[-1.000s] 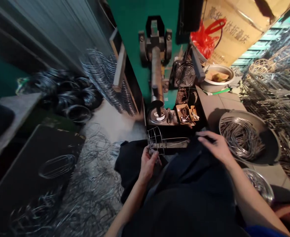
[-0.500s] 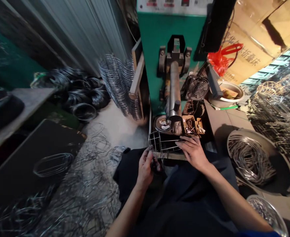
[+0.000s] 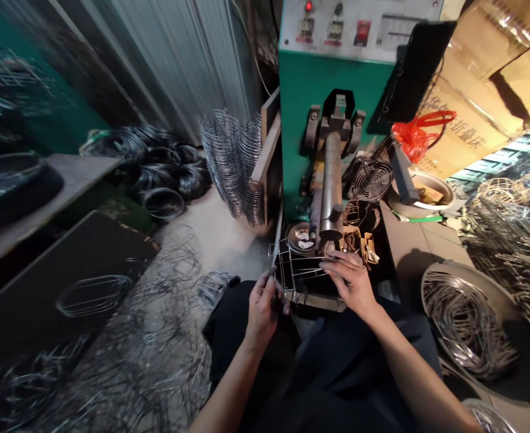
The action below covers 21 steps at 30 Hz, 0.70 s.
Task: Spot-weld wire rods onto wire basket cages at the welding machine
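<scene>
A small frame of thin metal wires (image 3: 293, 272) spans the space between my two hands, just in front of the green machine (image 3: 303, 78). My left hand (image 3: 263, 300) is closed on its left end, thumb against the fingers. At its right end, my right hand (image 3: 350, 279) pinches the wires with the fingertips, palm down. Directly above the right hand is the end of the machine's round metal arm (image 3: 332, 192). Part of the frame's lower left side is hidden behind my left fingers.
A large bowl of bent wires (image 3: 467, 325) stands at the right, beside piled wire racks (image 3: 512, 222). Stacked wire rings (image 3: 229, 162) stand left of the machine. Loose wires (image 3: 157, 337) litter the floor. A dark board (image 3: 35, 288) lies at the left.
The view has tilted up, showing more of the machine's control panel. Both hands keep their hold on the wire frame, which sits at a slightly different tilt.
</scene>
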Each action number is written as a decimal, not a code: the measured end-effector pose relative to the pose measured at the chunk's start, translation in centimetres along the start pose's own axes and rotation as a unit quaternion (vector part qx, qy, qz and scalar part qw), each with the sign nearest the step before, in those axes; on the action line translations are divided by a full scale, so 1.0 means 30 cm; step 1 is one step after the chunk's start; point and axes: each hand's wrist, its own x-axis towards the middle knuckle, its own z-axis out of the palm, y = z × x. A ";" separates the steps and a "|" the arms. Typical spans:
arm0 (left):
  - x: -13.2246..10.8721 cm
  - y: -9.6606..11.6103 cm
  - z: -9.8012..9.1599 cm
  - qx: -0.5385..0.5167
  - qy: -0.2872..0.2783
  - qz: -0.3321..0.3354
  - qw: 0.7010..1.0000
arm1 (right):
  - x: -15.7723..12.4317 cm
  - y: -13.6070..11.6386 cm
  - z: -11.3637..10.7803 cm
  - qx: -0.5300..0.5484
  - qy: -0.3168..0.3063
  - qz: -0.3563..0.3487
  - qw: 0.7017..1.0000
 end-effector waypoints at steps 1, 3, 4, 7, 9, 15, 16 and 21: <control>0.003 0.003 -0.001 -0.005 0.003 0.005 1.000 | 0.004 0.001 0.004 -0.007 0.001 -0.005 1.000; 0.007 0.008 -0.003 -0.010 0.005 0.011 1.000 | 0.010 0.002 0.011 -0.017 0.000 -0.014 1.000; 0.008 0.010 -0.004 -0.011 0.005 0.013 1.000 | 0.013 0.003 0.013 -0.020 -0.001 -0.018 1.000; 0.017 0.013 -0.005 -0.009 0.007 0.014 1.000 | 0.020 0.006 0.015 -0.025 -0.001 -0.020 0.999; 0.027 0.013 -0.003 -0.008 0.011 0.014 1.000 | 0.026 0.009 0.016 -0.024 0.001 -0.019 1.000; 0.053 0.031 0.010 0.002 -0.002 0.009 1.000 | 0.039 0.025 0.030 -0.033 0.008 -0.006 0.999; 0.053 0.037 0.011 0.007 -0.009 0.008 1.000 | 0.039 0.027 0.033 -0.033 0.008 -0.003 0.999; 0.046 0.056 0.015 0.025 -0.004 0.000 1.000 | 0.030 0.035 0.023 -0.016 0.010 0.035 0.999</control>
